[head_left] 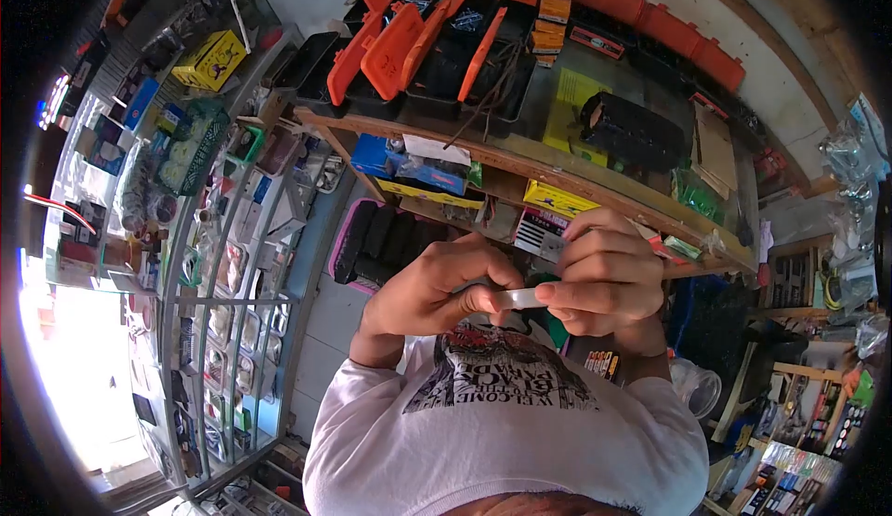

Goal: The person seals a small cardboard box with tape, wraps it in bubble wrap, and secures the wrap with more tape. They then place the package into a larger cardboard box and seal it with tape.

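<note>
My left hand [441, 284] and my right hand [609, 279] are raised in front of my chest, close together. Between their thumbs and fingers both pinch a small, flat white piece [523, 299]; I cannot tell its exact kind. My right hand's fingers are curled, the thumb pressing at the piece's right end. The left thumb and forefinger grip its other end. Just below my right hand, a dark box with orange and yellow markings [602, 361] shows partly, overlapped by my wrist.
Ahead stands a wood-framed glass counter [520, 158] carrying black cases with raised orange lids [390, 52] and a black wrapped bundle [636, 130]. A glass display cabinet [297, 302] lines the left. Under the counter sits a pink-edged black bag [381, 242]. Crowded shelves [808, 367] are at right.
</note>
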### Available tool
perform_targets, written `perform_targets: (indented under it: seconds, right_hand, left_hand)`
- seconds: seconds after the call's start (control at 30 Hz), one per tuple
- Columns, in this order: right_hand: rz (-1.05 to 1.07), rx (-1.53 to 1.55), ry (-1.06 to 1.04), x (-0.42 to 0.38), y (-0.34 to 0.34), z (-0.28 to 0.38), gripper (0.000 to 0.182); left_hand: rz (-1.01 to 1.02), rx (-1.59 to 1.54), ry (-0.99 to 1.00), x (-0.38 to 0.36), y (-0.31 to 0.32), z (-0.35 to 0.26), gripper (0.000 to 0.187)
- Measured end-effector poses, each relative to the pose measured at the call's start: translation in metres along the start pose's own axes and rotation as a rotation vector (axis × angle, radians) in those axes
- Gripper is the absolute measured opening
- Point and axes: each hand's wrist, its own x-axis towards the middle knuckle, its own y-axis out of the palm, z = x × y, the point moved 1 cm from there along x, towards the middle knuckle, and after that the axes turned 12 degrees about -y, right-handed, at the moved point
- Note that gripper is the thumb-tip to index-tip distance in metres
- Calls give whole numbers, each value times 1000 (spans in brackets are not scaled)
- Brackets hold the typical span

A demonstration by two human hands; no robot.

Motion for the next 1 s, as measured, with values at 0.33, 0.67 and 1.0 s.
perform_targets:
  seconds: [0.33,0.67,1.0]
  right_hand:
    - [-144,-17,-81,-14,-8,8,35]
    - [-109,44,-48,-13,-18,20,31]
    - [-106,-12,24,-17,-30,29,36]
  left_hand:
    - [9,-62,108,5,13,2,36]
    - [54,-99,74,6,24,2,39]
    - [-59,15,97,8,37,-10,35]
